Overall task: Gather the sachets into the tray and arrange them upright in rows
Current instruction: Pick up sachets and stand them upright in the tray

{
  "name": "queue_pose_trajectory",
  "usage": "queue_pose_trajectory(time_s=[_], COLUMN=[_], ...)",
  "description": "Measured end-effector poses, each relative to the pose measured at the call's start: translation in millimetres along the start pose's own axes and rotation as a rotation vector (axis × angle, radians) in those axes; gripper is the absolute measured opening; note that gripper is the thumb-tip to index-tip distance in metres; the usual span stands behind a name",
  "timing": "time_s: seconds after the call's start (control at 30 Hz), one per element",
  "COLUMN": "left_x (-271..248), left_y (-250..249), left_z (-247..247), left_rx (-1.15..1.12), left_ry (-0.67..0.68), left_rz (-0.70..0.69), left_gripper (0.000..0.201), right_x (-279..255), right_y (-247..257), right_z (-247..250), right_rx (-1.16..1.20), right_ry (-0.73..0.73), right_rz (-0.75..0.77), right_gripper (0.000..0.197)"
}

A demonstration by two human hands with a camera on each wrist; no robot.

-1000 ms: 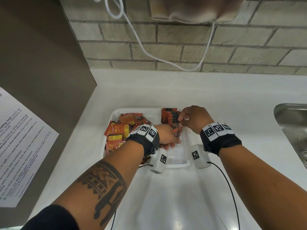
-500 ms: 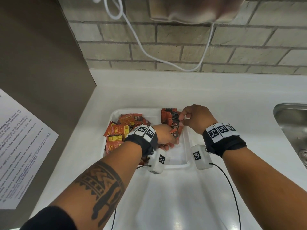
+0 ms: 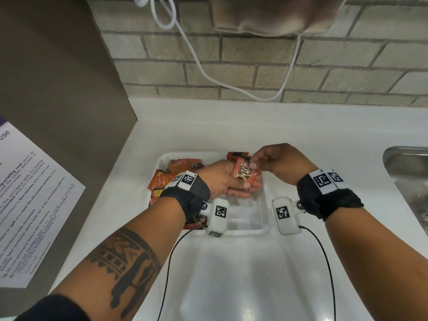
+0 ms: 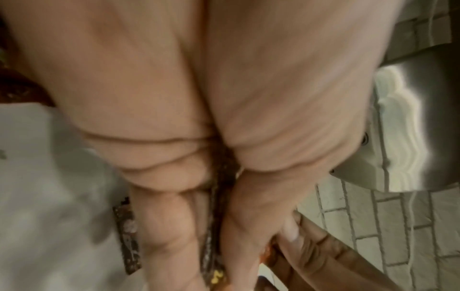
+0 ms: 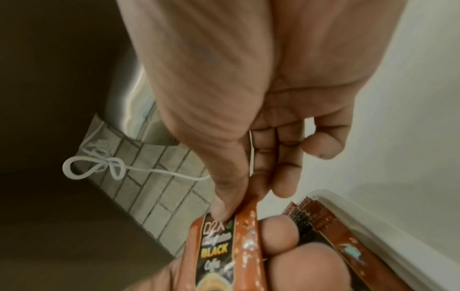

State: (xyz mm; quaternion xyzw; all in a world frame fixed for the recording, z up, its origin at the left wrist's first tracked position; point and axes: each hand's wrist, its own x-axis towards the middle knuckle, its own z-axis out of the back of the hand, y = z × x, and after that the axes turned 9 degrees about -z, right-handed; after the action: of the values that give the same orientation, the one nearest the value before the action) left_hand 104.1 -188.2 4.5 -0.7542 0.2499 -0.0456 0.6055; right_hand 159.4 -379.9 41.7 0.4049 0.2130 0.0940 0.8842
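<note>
A small stack of sachets point(image 3: 244, 173) is clutched in the left hand point(image 3: 222, 179) above the tray point(image 3: 261, 225), mid-frame. The top sachet is pinched by the right hand point(image 3: 278, 162), thumb on its upper edge. The upright row point(image 3: 238, 155) stands at the tray's far right; a loose pile point(image 3: 169, 177) is heaped at left. If it is pulled too fast, the stack could be fanned out and spilled.

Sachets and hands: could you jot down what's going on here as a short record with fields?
left hand: holds a small stack of sachets
right hand: fingers pinch the top of one sachet in the stack
tray: white, on the counter
loose sachets: heaped at tray's left
upright row: tray's far right corner
</note>
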Motion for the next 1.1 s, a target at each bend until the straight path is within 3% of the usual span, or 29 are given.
queue_pose_trajectory(time_s=[0.13,0.3,0.47,0.6,0.7,0.9,1.03,1.1], left_x=[-1.7,0.7,3.2,-4.8,-6.7,3.3,13.4,17.6], left_y=[0.5,-3.6,-6.5,-3.8,-5.6,0.4,5.1,7.1], left_z=[-3.3,-6.7,-0.9,4.2,1.7,-15.1,-24.4,-25.9], left_rx=[0.056,0.338,0.795,0.747,0.956,1.016,1.129,1.157], left_ry=[-0.050,-0.170,-0.292,-0.255,-0.214,0.004,0.104,0.117], left_rz=[-0.028,-0.056,-0.052,0.143,0.257,0.284,0.305,0.307], left_gripper=[0.037,0.035,0.026,0.028,0.031,0.021,0.049,0.054], right_x=[-2.8,-1.6,-2.1,-1.0,0.1,0.1,1.6,4.6], right_y=[6.2,11.7,13.9,14.4,9.8,8.4,8.6,7.4], right_z=[1.8,2.5,-0.1,9.2,7.5,-13.7,-20.7,-22.5], right_rx=[0.010,-0.079,-0.105,-0.129,-0.181,-0.432,-0.496,-0.491], right_ry=[0.026,-0.012,-0.110,-0.145,-0.118,-0.048,-0.035,-0.039], right_rz=[0.009,0.018,0.039,0.031,-0.004,-0.100,-0.145,-0.162], right_gripper=[0.008,0.005,0.008,0.008,0.005,0.010,0.035,0.036])
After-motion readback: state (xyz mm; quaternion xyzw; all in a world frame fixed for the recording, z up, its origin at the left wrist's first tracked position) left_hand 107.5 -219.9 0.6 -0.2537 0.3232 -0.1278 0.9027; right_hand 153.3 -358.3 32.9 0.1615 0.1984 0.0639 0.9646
